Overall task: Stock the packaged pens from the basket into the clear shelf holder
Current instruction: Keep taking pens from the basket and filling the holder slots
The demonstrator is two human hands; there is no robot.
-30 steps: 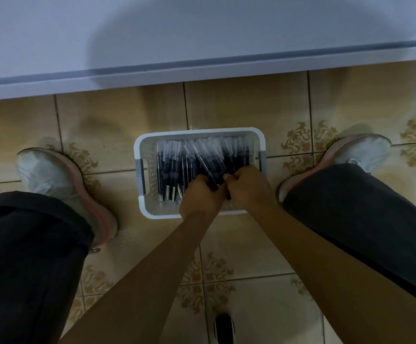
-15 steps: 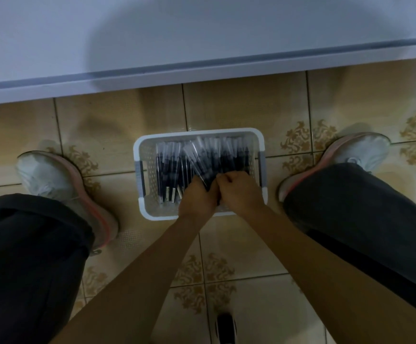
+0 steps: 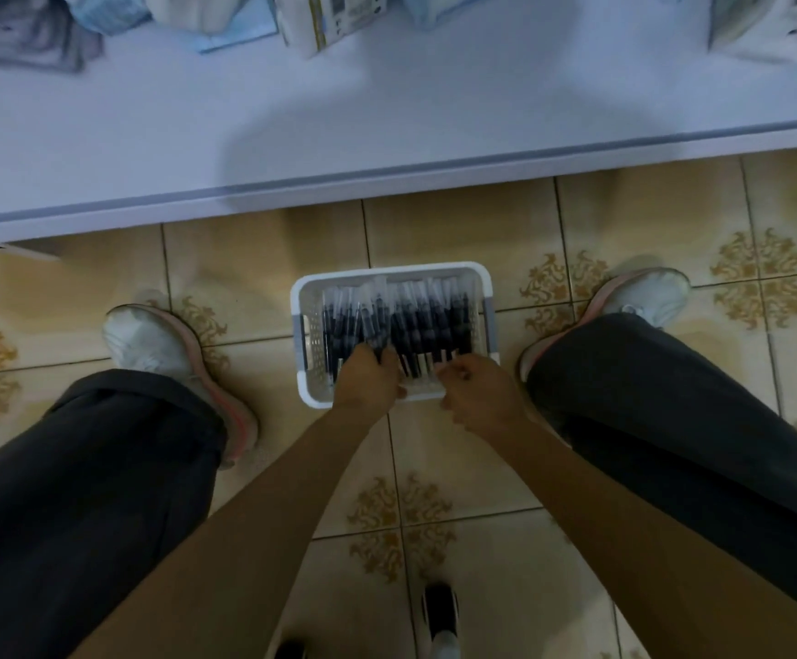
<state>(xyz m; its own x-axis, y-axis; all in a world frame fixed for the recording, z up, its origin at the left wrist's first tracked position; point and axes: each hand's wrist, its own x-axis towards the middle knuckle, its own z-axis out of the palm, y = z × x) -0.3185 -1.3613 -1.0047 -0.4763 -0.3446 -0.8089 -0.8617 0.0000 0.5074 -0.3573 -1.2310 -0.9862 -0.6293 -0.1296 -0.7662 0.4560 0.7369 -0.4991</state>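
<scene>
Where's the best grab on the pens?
Probably the near ends, from above. The pens lie packed side by side, pointing away from the person, and a gap by the near wall of the basket leaves fingers room to hook under a bunch. The left hand grips there.

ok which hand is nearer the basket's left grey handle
Left. The left hand grips packaged pens just right of the grey handle; the right hand is over the basket's near rim, farther right.
</scene>
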